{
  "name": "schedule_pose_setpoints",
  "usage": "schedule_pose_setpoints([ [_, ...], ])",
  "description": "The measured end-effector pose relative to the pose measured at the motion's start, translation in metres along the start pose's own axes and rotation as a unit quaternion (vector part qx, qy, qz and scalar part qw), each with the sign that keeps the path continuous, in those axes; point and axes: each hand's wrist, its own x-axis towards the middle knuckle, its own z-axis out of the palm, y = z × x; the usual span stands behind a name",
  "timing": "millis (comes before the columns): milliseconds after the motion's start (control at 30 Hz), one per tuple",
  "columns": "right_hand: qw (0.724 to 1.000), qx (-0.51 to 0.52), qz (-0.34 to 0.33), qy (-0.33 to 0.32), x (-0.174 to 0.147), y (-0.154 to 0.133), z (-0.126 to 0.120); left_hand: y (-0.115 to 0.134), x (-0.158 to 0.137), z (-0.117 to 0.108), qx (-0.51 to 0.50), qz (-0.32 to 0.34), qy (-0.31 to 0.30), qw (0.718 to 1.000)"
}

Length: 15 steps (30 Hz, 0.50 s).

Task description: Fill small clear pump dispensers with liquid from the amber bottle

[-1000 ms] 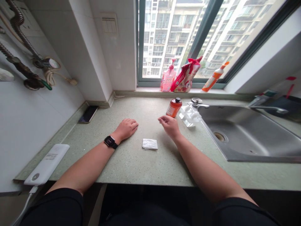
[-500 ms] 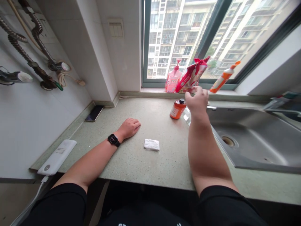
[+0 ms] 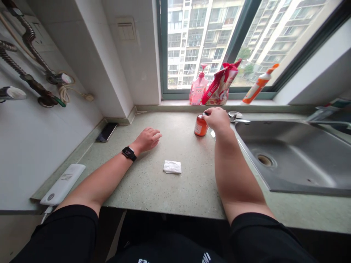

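Observation:
An orange bottle (image 3: 201,126) with a dark cap and a pale label stands upright on the speckled counter (image 3: 142,182). The fingers of my right hand (image 3: 218,119) are closed around its cap, and they hide part of it. Over the left part of the counter, my left hand (image 3: 148,139) holds nothing, its fingers loosely apart, with a black watch (image 3: 128,153) on the wrist. Between my forearms lies a folded white tissue (image 3: 172,167), which neither hand touches.
A steel sink (image 3: 290,157) lies at the right. On the windowsill stand a pink pump bottle (image 3: 198,89), a red bag (image 3: 221,86) and a tilted orange-and-white bottle (image 3: 257,87). A phone (image 3: 106,132) and a white power strip or power bank-like device (image 3: 63,183) lie at the left.
My right hand has come down and left from near the windowsill to the orange bottle's cap. My left hand has lifted slightly off the counter, fingers spreading. The view has shifted a little.

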Motion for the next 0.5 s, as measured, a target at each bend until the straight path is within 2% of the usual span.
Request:
schedule_pose_setpoints([
  [233, 0.984, 0.098, -0.149, 0.008, -0.032, -0.051, -0.01, 0.003, 0.043, -0.016, -0.042, -0.052, 0.109, 0.992],
  [333, 0.97, 0.12, -0.21, -0.03, -0.049, -0.075, -0.007, 0.011, 0.047, -0.017, -0.065, -0.08, 0.143, 0.984],
  [500, 0.961, 0.113, -0.243, -0.072, -0.072, -0.102, 0.001, 0.023, 0.04, -0.012, -0.082, -0.085, 0.156, 0.981],
])
